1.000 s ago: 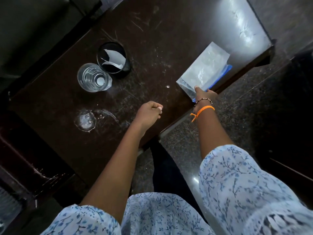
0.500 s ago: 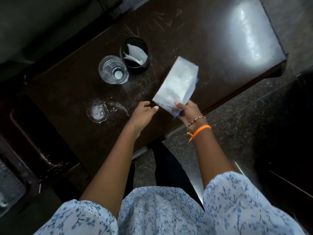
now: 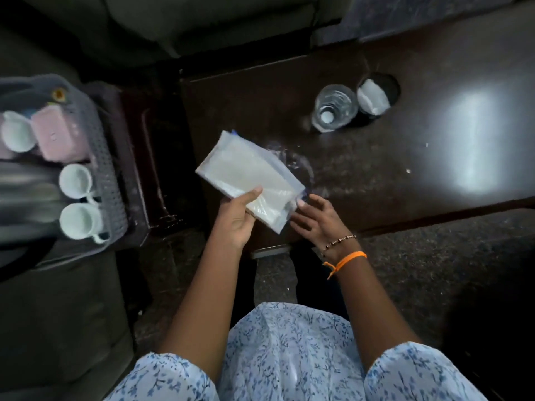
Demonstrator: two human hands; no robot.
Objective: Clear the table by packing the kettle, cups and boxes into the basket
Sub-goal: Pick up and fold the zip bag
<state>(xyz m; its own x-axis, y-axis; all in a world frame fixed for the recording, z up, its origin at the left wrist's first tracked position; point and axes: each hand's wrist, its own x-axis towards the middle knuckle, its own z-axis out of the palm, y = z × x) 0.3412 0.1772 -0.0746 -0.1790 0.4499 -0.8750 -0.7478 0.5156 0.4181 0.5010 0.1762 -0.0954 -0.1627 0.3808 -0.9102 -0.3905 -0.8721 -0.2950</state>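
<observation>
Over the dark wooden table's [image 3: 376,175] near edge, left hand [image 3: 234,218] pinches the flat white plastic-wrapped box [image 3: 246,175] at one end, right hand [image 3: 317,219] open, fingertips beside it; looks light, stiff, slippery, so grip across both long edges.

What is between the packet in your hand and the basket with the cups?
In the head view, only a dark wooden ledge lies between the packet and the basket; nothing sits on it.

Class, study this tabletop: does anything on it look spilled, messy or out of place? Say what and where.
Yes. A wet ring of spilled liquid lies on the dark table, partly hidden behind the clear packet held in the left hand. The black cup beside the glass has crumpled white paper inside.
</observation>
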